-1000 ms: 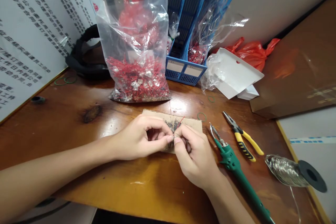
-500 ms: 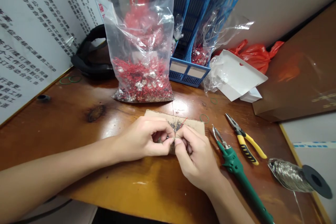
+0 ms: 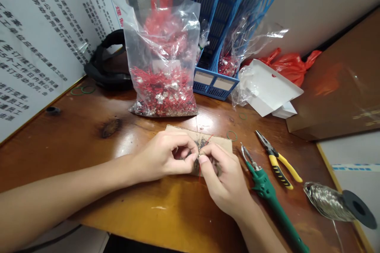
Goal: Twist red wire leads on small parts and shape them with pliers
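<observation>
My left hand (image 3: 175,153) and my right hand (image 3: 221,174) meet fingertip to fingertip over a scorched piece of cardboard (image 3: 175,128). Each is pinched closed, thumb against forefinger. A thin red wire (image 3: 209,139) sticks up behind the right fingers, and a red end shows below the fingertips. Something small and shiny sits at the pinch, mostly hidden by the fingers, so I cannot tell which hand grips which part. Right of my right hand lies a green soldering iron (image 3: 270,197) with a metal tip.
Yellow-handled long-nose pliers (image 3: 277,160) and a spool of solder wire (image 3: 329,201) lie at right. Behind the cardboard stands a clear bag of red-wired parts (image 3: 163,87). Farther back are a blue file rack (image 3: 216,83), a white box (image 3: 271,87) and a brown carton (image 3: 335,87).
My hands stay pinched together in nearly the same place. A red wire end now shows below the fingertips. The whole view has shifted slightly.
</observation>
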### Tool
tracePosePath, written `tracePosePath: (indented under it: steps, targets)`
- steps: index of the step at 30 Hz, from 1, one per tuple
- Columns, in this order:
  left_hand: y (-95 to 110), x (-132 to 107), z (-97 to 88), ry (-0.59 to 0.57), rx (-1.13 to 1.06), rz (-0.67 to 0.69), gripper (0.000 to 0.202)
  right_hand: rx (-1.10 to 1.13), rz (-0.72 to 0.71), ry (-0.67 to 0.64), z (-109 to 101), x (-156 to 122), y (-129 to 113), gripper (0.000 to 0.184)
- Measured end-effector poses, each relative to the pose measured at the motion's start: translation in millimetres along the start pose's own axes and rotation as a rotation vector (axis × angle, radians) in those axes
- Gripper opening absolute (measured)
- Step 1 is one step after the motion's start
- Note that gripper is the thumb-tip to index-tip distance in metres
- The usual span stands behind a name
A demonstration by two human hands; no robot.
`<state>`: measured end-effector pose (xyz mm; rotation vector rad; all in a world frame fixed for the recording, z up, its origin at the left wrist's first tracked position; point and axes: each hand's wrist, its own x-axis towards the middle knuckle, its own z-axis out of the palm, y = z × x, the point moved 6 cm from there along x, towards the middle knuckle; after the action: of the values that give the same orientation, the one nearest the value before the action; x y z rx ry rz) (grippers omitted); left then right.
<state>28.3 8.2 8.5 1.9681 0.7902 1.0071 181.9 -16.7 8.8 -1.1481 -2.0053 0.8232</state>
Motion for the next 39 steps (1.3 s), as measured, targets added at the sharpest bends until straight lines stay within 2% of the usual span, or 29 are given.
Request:
tracePosePath:
  steps: [6,12,16,22,30,39]
  targets:
    - [5.6,-0.5,-2.5,0.020,0.054,0.044,0.010,0.019,0.020,0.043,-3.0,-0.5,0.9,0.017]
    - [2.8,1.7,-2.1,0.014,0.045,0.006,0.009,0.137,0.131,0.037,-3.8,-1.7,6.4,0.020]
    - [1.9,1.8,-1.0,-0.033,0.016,-0.027,0.010,0.099,0.069,0.029,-4.8,-1.7,3.5,0.020]
    - [2.2,1.5,-0.3,-0.044,-0.034,-0.046,0.005,0.011,-0.011,0.021,-2.8,-0.5,0.2,0.017]
    - [5.6,1.8,-1.2,-0.024,-0.039,-0.027,0.008,0.092,0.033,-0.001,-2.7,-2.6,1.7,0.016]
    - [3.8,3.0,-2.4,-0.026,-0.030,-0.010,0.006,0.065,0.001,0.015,-5.1,-2.7,-2.1,0.014]
